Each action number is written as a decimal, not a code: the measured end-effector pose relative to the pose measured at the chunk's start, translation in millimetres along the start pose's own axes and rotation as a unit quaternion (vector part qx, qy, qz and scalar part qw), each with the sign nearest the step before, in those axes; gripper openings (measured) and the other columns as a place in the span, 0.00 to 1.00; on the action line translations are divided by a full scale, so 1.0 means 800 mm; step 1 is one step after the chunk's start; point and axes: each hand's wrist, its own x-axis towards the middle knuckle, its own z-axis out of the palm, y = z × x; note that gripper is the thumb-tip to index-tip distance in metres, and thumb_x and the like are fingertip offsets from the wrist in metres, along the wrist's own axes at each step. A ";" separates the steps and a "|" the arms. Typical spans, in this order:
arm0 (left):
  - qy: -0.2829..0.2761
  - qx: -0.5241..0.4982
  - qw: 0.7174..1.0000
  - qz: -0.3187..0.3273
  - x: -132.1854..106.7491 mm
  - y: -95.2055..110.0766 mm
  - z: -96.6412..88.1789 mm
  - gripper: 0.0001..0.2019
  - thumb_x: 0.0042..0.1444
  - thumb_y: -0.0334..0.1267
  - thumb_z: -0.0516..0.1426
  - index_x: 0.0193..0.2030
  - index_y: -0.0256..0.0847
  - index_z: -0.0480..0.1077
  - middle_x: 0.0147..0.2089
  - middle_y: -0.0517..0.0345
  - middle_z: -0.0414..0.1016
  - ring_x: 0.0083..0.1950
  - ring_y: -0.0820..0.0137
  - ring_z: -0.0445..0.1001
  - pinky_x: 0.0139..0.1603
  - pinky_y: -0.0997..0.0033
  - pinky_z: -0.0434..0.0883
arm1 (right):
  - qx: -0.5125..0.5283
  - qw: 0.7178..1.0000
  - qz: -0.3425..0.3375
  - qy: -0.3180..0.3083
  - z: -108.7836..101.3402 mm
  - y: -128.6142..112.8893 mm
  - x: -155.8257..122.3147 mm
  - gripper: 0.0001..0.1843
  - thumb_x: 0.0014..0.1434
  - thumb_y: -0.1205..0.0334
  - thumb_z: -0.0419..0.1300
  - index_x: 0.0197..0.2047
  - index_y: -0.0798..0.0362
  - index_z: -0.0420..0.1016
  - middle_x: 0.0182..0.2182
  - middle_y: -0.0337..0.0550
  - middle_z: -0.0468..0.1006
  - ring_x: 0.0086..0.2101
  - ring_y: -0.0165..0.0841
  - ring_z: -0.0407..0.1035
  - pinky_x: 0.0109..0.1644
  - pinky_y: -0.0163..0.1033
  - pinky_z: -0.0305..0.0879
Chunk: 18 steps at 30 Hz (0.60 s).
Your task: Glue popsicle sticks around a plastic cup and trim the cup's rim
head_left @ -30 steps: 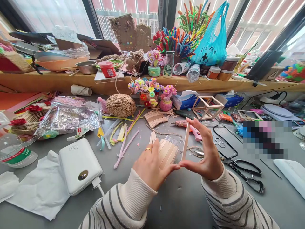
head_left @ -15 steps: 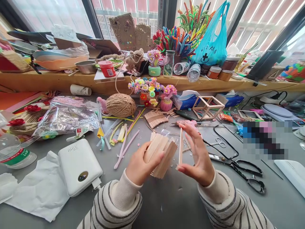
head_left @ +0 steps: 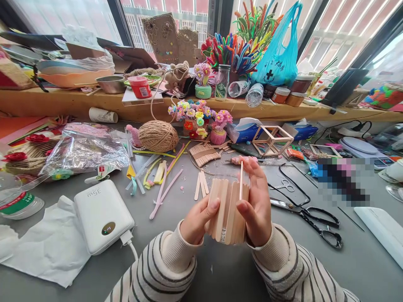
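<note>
My left hand [head_left: 195,219] is closed around the left side of a clear container covered with upright wooden craft sticks [head_left: 219,205]. A bare transparent strip shows low between two groups of sticks. In my right hand [head_left: 258,203] a single craft stick [head_left: 241,182] stands edge-on between thumb and fingertips, at the container's right side. Whether it touches the container I cannot tell. Just beyond the hands lie a few loose craft sticks [head_left: 201,185]. A pink glue gun [head_left: 234,160] is partly hidden behind my right fingers.
Black-handled scissors [head_left: 317,220] and small scissors [head_left: 285,186] lie to the right. At the left are a white power bank [head_left: 103,218] and crumpled paper [head_left: 47,247]. Farther back are a twine ball [head_left: 158,136], a stick frame [head_left: 272,140] and a crowded ledge [head_left: 195,111].
The container has turned so its stick-covered side faces me more. My right hand has moved the single stick in to its right side. Loose sticks behind it have come into view.
</note>
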 end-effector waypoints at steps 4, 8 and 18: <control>-0.003 -0.052 0.999 -0.005 0.002 -0.002 0.005 0.27 0.48 0.52 0.56 0.52 0.38 0.66 0.45 0.47 0.75 0.50 0.53 0.70 0.49 0.55 0.67 | -0.026 0.999 -0.018 -0.017 -0.007 -0.001 0.004 0.46 0.49 0.38 0.53 0.62 0.56 0.42 0.59 0.57 0.53 0.59 0.45 0.48 0.61 0.55 0.49; 0.058 -0.043 0.997 0.006 0.003 -0.001 0.003 0.31 0.46 0.53 0.57 0.54 0.36 0.64 0.47 0.46 0.74 0.51 0.52 0.70 0.49 0.55 0.67 | -0.137 0.978 -0.105 -0.118 -0.028 -0.012 0.011 0.50 0.43 0.36 0.58 0.61 0.53 0.46 0.59 0.54 0.56 0.59 0.48 0.48 0.62 0.57 0.45; 0.085 -0.001 0.996 0.041 0.000 0.002 0.005 0.27 0.51 0.49 0.53 0.55 0.37 0.62 0.56 0.48 0.67 0.58 0.54 0.63 0.57 0.54 0.61 | -0.296 0.907 -0.172 -0.245 -0.034 -0.021 0.008 0.55 0.42 0.38 0.60 0.64 0.54 0.39 0.58 0.53 0.59 0.60 0.48 0.43 0.61 0.59 0.45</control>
